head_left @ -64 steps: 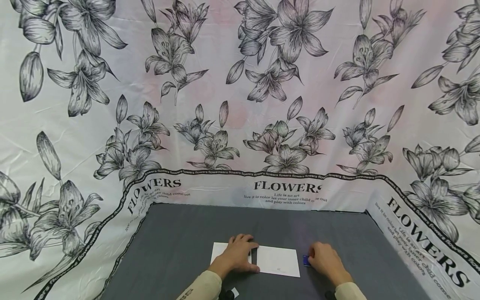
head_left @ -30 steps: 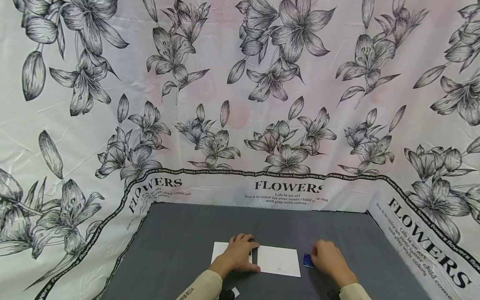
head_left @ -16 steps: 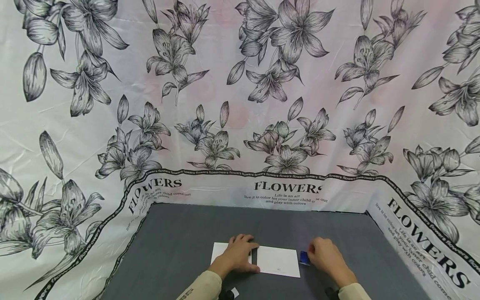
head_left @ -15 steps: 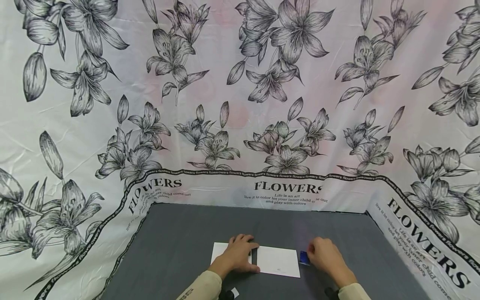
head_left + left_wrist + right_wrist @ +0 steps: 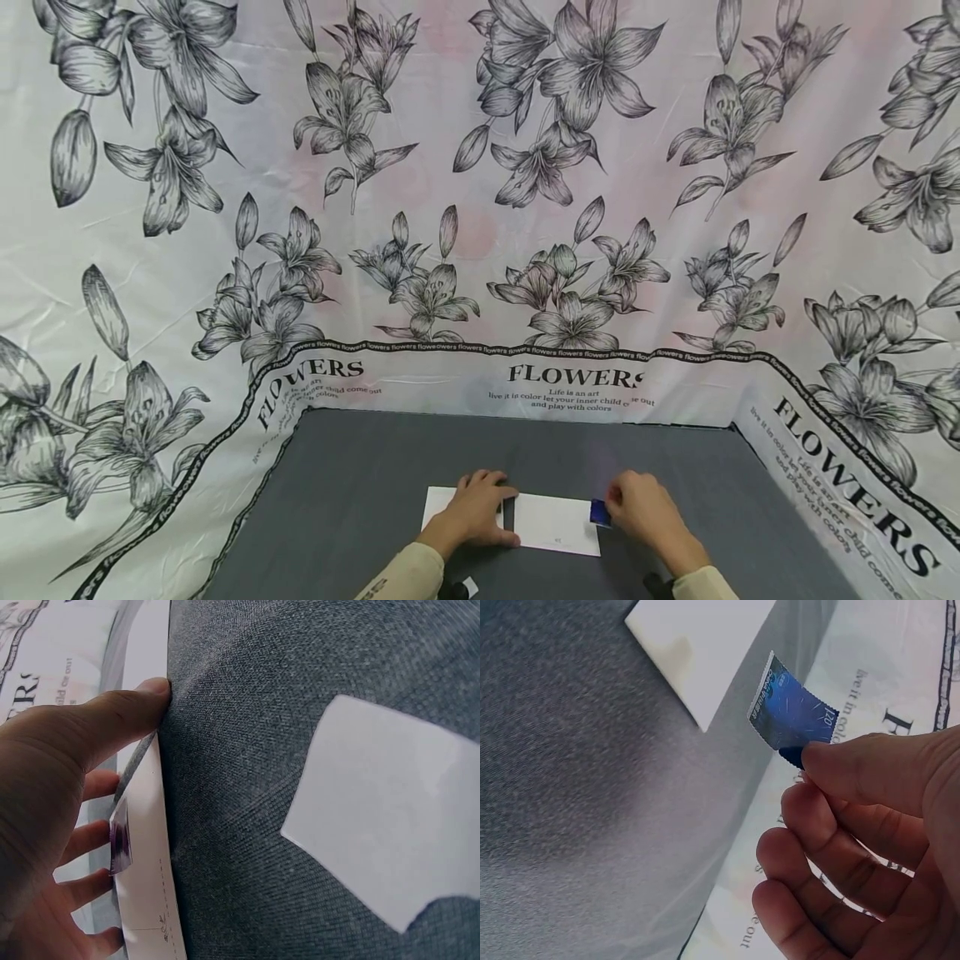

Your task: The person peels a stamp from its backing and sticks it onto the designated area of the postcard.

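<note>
My left hand (image 5: 468,512) lies over the left of two white paper rectangles, perhaps envelopes or cards. Its thumb (image 5: 124,720) touches the near edge by the gap, and its fingertips spread toward the far edge. Below those fingers, the left wrist view shows a small purple piece (image 5: 120,844) at the sheet's far edge. My right hand (image 5: 647,508) pinches a small blue postage stamp (image 5: 791,709) between thumb and finger, its other fingers curled. The stamp overlaps the right edge of the right white rectangle (image 5: 555,523) in the head view; contact cannot be told.
Grey cloth (image 5: 360,467) covers the table. A small white paper piece (image 5: 382,802) lies toward the near side, beside a dark round object (image 5: 453,590). A flower-print sheet (image 5: 480,250) surrounds the table at the back and sides.
My right hand first shifts slightly right, then comes left with the stamp, from beside the right rectangle to overlapping its right edge. The left hand stays in place.
</note>
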Demonstrator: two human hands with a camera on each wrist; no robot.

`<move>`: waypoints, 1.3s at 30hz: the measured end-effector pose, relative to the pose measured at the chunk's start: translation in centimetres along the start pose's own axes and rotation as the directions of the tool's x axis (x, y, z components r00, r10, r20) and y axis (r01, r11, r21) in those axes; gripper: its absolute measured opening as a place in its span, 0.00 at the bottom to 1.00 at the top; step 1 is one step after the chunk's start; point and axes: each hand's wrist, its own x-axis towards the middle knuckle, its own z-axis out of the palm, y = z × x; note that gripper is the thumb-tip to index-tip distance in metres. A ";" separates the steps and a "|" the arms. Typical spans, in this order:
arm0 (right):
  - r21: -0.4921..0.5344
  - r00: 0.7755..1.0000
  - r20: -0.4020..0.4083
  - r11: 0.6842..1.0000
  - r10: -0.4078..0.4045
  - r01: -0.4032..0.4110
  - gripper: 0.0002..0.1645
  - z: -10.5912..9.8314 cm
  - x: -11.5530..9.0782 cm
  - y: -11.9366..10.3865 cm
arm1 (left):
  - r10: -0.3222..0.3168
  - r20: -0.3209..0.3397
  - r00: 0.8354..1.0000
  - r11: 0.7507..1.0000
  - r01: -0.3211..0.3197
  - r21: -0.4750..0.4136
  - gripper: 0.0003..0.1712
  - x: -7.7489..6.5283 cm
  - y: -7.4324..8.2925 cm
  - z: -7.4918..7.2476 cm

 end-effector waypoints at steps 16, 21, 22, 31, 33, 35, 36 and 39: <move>0.014 1.000 -0.003 1.000 -0.021 0.021 0.11 -0.1 0.3 -2.5 | -0.005 0.003 1.000 1.000 0.005 0.004 0.44 0.1 0.1 0.1; 0.019 1.000 -0.005 0.999 -0.027 0.028 0.11 -0.1 0.5 -3.2 | -0.008 0.000 1.000 1.000 0.008 -0.002 0.43 0.2 0.0 0.2; 0.021 1.000 -0.008 0.999 -0.030 0.030 0.11 -0.1 0.5 -3.3 | -0.008 -0.001 1.000 1.000 0.008 -0.006 0.42 0.2 0.0 0.2; 0.052 0.998 -0.026 0.997 -0.050 0.051 0.11 -0.2 0.4 -4.0 | -0.005 0.003 1.000 0.998 0.006 -0.058 0.38 0.2 -0.1 -0.3; 0.055 0.998 -0.025 0.997 -0.050 0.052 0.11 -0.2 0.4 -4.2 | 0.008 -0.014 1.000 0.999 -0.008 -0.053 0.37 0.2 0.0 -0.6; 0.061 0.999 -0.023 0.997 -0.048 0.049 0.11 -0.3 0.3 -4.3 | 0.027 -0.040 0.999 0.998 -0.029 -0.048 0.35 0.2 0.2 -0.8; 0.061 0.998 -0.024 0.997 -0.050 0.051 0.11 -0.3 0.3 -4.4 | 0.036 -0.051 0.998 0.998 -0.039 -0.043 0.35 0.2 0.4 -1.0; 0.060 0.998 -0.031 0.996 -0.060 0.062 0.12 -0.3 0.3 -4.6 | 0.063 -0.084 0.994 0.997 -0.067 -0.041 0.32 0.4 0.9 -1.4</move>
